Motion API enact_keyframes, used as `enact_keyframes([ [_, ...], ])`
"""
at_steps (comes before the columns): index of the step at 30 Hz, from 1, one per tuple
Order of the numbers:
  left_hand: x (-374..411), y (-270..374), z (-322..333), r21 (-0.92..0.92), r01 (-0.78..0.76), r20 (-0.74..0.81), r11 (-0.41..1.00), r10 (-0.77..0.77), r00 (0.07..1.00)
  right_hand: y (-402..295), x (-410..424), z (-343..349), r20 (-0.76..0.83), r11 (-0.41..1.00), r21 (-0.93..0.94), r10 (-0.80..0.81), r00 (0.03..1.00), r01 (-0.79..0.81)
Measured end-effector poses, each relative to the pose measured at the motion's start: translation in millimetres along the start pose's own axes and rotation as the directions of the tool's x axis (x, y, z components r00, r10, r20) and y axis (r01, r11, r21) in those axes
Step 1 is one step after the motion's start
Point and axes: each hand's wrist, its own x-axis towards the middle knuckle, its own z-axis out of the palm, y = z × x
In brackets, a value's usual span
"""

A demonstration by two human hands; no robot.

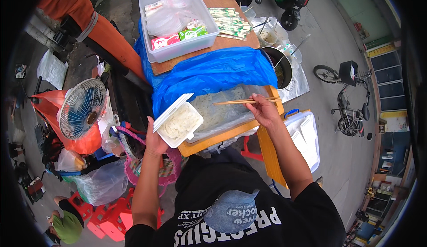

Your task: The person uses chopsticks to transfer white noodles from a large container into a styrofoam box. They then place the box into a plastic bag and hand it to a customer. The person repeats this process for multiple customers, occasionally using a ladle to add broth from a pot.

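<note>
My left hand (155,139) grips a white foam takeaway box (199,114) by its hinge side, with the lid (173,108) raised. Pale noodles (178,122) fill the box. In my right hand (262,108) is a pair of wooden chopsticks (235,102); their tips point left, over a yellow crate (213,144) lined with clear plastic. More white noodles (208,108) lie inside the crate, partly behind the plastic. Nothing shows between the chopstick tips. The foam box is held at the crate's left front corner.
Blue plastic sheeting (217,68) covers the crate's far side. Beyond stand a clear bin (185,51) of lids and tissue packs, and wrapped chopsticks (232,21). A metal pot (289,68) is right, foam boxes (302,143) below it. A fan (83,108) stands left. A person (68,225) sits lower left.
</note>
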Motion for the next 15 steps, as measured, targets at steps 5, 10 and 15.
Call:
enact_keyframes([
  [5,3,2,3,0.0,-0.012,0.002,1.0,0.012,1.0,6,-7,27,-0.016,0.942,-0.31,-0.144,0.99,0.132],
  [10,-8,5,2,-0.021,0.003,0.009,1.0,-0.002,1.0,80,99,-1,-0.087,0.75,-0.655,-0.196,0.977,0.092],
  [15,-25,1,-2,-0.012,0.015,-0.057,1.0,-0.016,0.998,146,189,-33,-0.252,0.559,-0.828,-0.304,0.919,-0.042],
])
